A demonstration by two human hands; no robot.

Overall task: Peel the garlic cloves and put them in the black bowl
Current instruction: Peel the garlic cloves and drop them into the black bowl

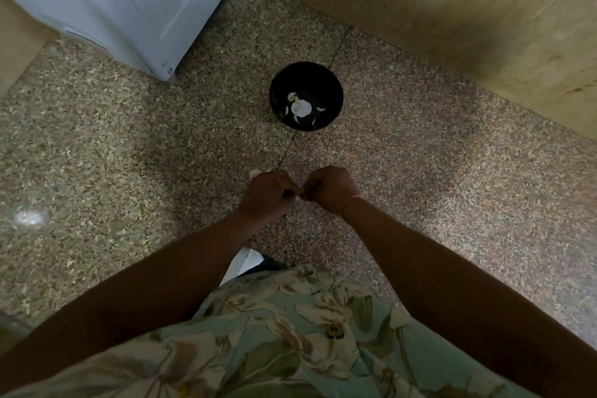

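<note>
The black bowl (306,81) stands on the speckled floor ahead of me, with pale garlic pieces (299,107) lying in its bottom. Nearer to me, my left hand (265,195) and my right hand (330,188) are held together above the floor, fingers curled. Their fingertips meet around something small between them, probably a garlic clove (302,194), mostly hidden. A pale bit, perhaps garlic or peel (255,172), shows just past my left knuckles.
A white appliance (129,3) stands at the back left. A wooden panel wall (452,10) runs along the back and right. My floral shirt (290,333) fills the bottom of the view. Speckled stone floor (452,187) spreads around the bowl.
</note>
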